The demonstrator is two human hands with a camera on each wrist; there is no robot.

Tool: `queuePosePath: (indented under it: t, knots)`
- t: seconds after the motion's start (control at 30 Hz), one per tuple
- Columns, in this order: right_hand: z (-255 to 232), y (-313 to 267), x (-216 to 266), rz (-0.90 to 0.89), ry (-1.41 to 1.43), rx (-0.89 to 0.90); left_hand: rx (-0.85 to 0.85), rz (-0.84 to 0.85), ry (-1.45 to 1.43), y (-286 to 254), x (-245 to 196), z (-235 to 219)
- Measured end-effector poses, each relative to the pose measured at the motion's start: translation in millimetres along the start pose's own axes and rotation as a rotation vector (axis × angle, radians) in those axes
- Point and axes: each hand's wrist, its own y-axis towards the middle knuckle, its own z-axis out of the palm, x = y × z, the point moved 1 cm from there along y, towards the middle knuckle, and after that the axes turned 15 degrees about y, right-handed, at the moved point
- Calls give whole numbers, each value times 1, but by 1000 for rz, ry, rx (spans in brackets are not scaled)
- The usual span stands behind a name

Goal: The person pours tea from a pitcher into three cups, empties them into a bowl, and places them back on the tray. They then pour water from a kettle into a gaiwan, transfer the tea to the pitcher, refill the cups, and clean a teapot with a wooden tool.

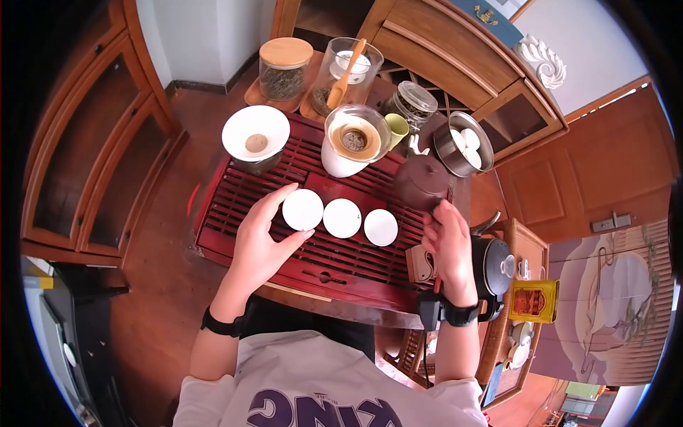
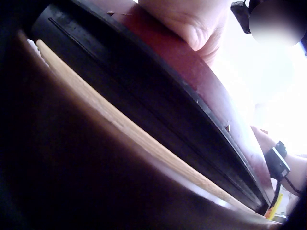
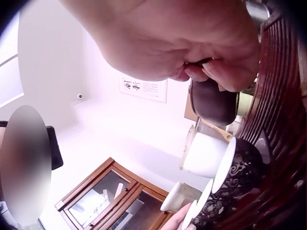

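Note:
My left hand (image 1: 257,238) spans the leftmost of three small cups (image 1: 302,210), thumb and forefinger at opposite sides of its rim. The middle cup (image 1: 342,218) and right cup (image 1: 381,228) stand beside it in a row on the slatted red tea tray (image 1: 324,274). All look white inside from above; dark lace-like patterning covers the outside of the nearest cup (image 3: 247,160) in the right wrist view. With curled fingers my right hand (image 1: 448,245) grips the handle of a dark brown clay teapot (image 1: 418,183), held at the tray's right side. The hand mostly hides the handle.
A white bowl (image 1: 238,132) and a white pitcher with a strainer (image 1: 343,160) stand along the tray's far side. Behind are tea jars (image 1: 284,78), a wooden scoop (image 1: 346,75) and a metal pot (image 1: 455,160). A black kettle (image 1: 493,267) stands at right.

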Motion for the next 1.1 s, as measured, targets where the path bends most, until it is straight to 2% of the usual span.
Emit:
queuePosePath:
  t: [0.17,0.27,0.37,0.5,0.6,1.1]
  knots:
    - [-10,-31,22,-165,7,-23,9,-9,-33,0,-2,0]
    - [-3,-52,39,-160,-22,-19,25,-10,-33,0,-1,-1]
    - [-13,-58,37,-134,-2,84,2,10,-22,0,1,1]
    - [-5,-66,28,-99,-73,94,-38,59,-3,1,-1,0]
    - [-3,-67,21,-88,-142,125,40,21,-14,0,-3,-3]
    - [31,-65,18,-5,-276,272,29,34,-21,0,-6,-6]
